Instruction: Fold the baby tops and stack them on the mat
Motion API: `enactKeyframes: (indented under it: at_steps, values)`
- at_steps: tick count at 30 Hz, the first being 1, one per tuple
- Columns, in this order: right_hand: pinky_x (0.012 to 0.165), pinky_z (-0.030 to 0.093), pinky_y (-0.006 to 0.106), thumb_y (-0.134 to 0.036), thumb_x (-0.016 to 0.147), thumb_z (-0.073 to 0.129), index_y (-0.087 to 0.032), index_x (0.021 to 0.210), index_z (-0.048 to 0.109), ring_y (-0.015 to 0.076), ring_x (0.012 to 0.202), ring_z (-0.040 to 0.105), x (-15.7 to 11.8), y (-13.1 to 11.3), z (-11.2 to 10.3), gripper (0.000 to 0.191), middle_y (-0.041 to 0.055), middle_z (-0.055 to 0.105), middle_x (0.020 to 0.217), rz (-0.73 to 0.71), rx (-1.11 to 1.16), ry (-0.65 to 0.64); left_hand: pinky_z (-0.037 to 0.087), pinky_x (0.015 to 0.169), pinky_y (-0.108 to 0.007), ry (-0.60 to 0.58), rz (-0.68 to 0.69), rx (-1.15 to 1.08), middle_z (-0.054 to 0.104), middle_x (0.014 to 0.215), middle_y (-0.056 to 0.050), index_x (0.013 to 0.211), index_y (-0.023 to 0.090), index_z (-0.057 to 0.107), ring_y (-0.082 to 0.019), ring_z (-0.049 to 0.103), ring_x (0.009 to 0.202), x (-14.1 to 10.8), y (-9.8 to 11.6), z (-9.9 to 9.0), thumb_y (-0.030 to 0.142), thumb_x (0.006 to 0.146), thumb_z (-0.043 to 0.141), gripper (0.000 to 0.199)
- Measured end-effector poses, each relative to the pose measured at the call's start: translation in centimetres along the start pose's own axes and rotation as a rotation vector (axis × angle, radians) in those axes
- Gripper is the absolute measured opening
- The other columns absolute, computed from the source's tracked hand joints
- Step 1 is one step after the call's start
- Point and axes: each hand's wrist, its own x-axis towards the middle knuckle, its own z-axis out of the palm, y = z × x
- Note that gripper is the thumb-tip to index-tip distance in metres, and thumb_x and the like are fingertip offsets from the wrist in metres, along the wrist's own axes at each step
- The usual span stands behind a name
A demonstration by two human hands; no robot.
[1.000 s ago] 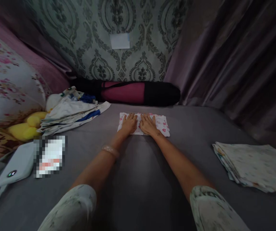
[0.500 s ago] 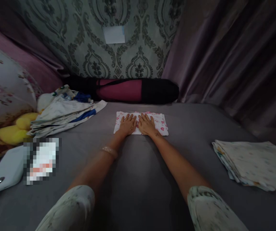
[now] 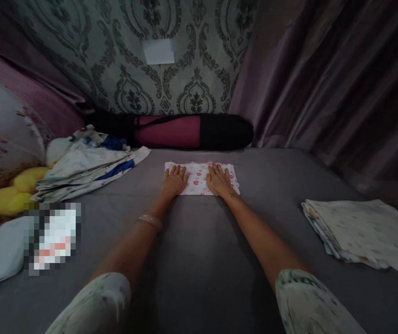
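A white cloth with pink prints (image 3: 197, 180), folded into a flat rectangle, lies on the grey sheet (image 3: 199, 241) in the middle of the view. My left hand (image 3: 175, 180) rests palm down on the cloth's left end, its fingers apart. On the right part of the cloth lies my right hand (image 3: 219, 180), also flat with spread fingers. The cloth's printed middle shows between the two hands. Neither hand grips anything.
A black and pink long bag (image 3: 167, 131) lies along the wall. Heaped cloths (image 3: 87, 164) and a yellow plush (image 3: 11, 195) are at left, near a white device (image 3: 6, 250) and a pixelated item (image 3: 56, 239). Folded cloths (image 3: 365, 232) lie at right.
My hands have moved apart over the cloth, left hand leftward and right hand rightward, baring its middle. The whole view has shifted slightly.
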Motion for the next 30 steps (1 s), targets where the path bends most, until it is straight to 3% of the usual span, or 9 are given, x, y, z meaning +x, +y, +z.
enactKeyframes:
  at_steps: [6, 13, 19, 24, 30]
  values:
    - [0.115, 0.011, 0.053, -0.032, 0.098, 0.026, -0.015, 0.146, 0.037, 0.0259, 0.144, 0.02, 0.0, 0.1, 0.7, 0.053, 0.0088, 0.028, 0.156, 0.004, 0.001, 0.025, 0.014, 0.116, -0.05, 0.014, -0.006, -0.006, 0.038, 0.151, -0.012, 0.142, 0.021, 0.043, -0.028, 0.028, 0.142, 0.1, 0.0, 0.7, 0.043, 0.098, 0.027, 0.052]
    - [0.115, 0.014, 0.051, -0.033, 0.098, 0.025, -0.012, 0.147, 0.036, 0.0258, 0.143, 0.022, 0.0, 0.3, -0.1, 0.055, 0.0104, 0.027, 0.156, 0.007, 0.03, -0.012, 0.018, 0.115, -0.052, -0.044, 0.022, 0.004, 0.036, 0.152, -0.016, 0.143, 0.014, 0.039, -0.03, 0.027, 0.142, 0.1, -0.3, -0.8, 0.043, 0.098, 0.023, 0.056]
    - [0.116, 0.011, 0.05, -0.033, 0.098, 0.023, -0.007, 0.146, 0.036, 0.0274, 0.143, 0.023, -0.1, 2.3, -1.0, 0.056, 0.0153, 0.032, 0.153, 0.061, -0.005, 0.073, 0.017, 0.116, -0.049, 0.0, 0.016, 0.032, 0.036, 0.151, -0.017, 0.144, 0.012, 0.037, -0.027, 0.026, 0.143, 0.3, -1.5, -1.8, 0.042, 0.099, 0.021, 0.057]
    - [0.115, 0.012, 0.05, -0.036, 0.098, 0.02, -0.005, 0.145, 0.036, 0.0287, 0.143, 0.022, -0.3, 3.9, -0.9, 0.058, 0.0164, 0.032, 0.153, 0.071, -0.019, 0.049, 0.018, 0.117, -0.047, -0.048, 0.038, 0.059, 0.034, 0.153, -0.014, 0.145, 0.012, 0.036, -0.026, 0.024, 0.144, 0.4, -1.8, -1.0, 0.042, 0.099, 0.018, 0.057]
    - [0.113, 0.018, 0.05, -0.038, 0.098, 0.019, -0.004, 0.144, 0.035, 0.0306, 0.142, 0.024, -0.5, 4.0, -0.9, 0.059, 0.0182, 0.032, 0.153, 0.09, 0.023, -0.023, 0.018, 0.116, -0.049, -0.115, 0.004, 0.058, 0.028, 0.156, -0.011, 0.147, 0.015, 0.033, -0.026, 0.021, 0.145, 0.2, -1.7, -0.4, 0.043, 0.099, 0.014, 0.059]
